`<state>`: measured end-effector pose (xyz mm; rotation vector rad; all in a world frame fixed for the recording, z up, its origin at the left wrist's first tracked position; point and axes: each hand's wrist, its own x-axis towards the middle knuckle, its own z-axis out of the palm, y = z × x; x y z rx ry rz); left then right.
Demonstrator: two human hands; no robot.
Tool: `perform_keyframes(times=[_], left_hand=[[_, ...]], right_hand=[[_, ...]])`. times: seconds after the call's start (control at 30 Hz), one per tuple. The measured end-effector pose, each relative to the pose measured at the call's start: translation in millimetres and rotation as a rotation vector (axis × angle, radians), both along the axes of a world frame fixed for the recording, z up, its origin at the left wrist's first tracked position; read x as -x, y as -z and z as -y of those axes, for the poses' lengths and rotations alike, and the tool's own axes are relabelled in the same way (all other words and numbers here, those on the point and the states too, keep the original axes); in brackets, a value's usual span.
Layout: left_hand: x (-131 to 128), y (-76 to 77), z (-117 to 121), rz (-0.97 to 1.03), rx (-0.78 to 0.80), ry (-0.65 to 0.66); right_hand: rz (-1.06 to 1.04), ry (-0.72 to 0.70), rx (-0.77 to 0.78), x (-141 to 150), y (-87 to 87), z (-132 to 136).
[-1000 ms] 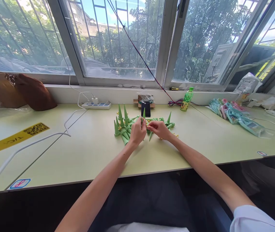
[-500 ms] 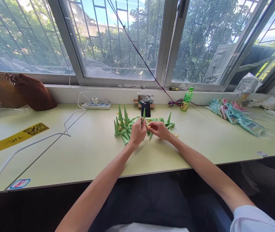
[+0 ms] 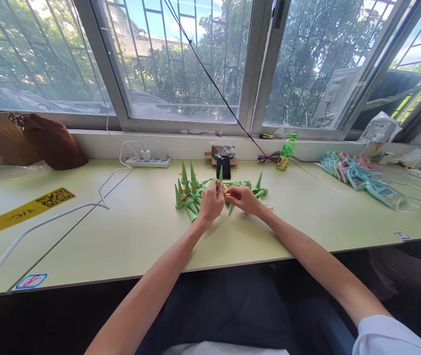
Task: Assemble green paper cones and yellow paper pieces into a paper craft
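From the head camera, the tabletop [image 3: 132, 227] stretches broadly either side of the central pile [image 3: 191, 204], its front edge passing beneath both forearms. Four green cones [image 3: 184, 173] point upward at the pile's left, one at its right. The left hand's [image 3: 211, 197] fingers clamp a green piece [image 3: 217, 184], mostly hidden, long axis unclear; the right hand's [image 3: 243, 198] fingertips meet beside it, their catch too small to tell.

Since 1.0 s ago | right hand [image 3: 245, 199]: fingers shifted slightly toward 6 o'clock | small yellow piece [image 3: 227, 194]: now showing at the hand's 9 o'clock side
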<state>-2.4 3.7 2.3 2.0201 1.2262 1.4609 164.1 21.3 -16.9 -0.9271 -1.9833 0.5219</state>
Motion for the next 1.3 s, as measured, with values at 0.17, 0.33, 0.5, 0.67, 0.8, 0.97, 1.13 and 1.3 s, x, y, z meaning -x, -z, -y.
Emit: perform_keyframes(times=[0.17,0.33,0.5,0.67,0.8,0.97,1.13,1.3], left_hand=[[0.2,1.0,-1.1,-0.001,-0.009,0.003],[-0.1,1.6,-2.0,-0.002,-0.01,0.003],[-0.2,0.8,-1.9,-0.001,-0.007,-0.007],[0.2,0.9,-2.0,-0.006,-0.012,-0.007],[0.1,1.3,-1.6,-0.006,-0.003,0.002],[-0.3,1.5,-1.5,-0.017,0.008,-0.013],[-0.5,1.3,-1.6,-0.019,-0.006,-0.019],[0.0,0.8,-1.5,-0.015,0.005,-0.002]], right_hand=[[0.02,0.008,0.023,0.2,1.0,-0.2],[0.051,0.003,0.016,0.4,-1.8,2.6],[0.016,0.002,-0.015,0.5,-1.3,1.7],[0.028,0.007,0.001,0.4,-0.2,0.9],[0.081,0.027,0.017,0.0,-1.9,2.7],[0.046,0.01,-0.016,0.2,-2.9,2.6],[0.019,0.003,-0.02,0.2,-0.9,0.3],[0.062,0.024,0.012,0.2,-0.2,0.6]])
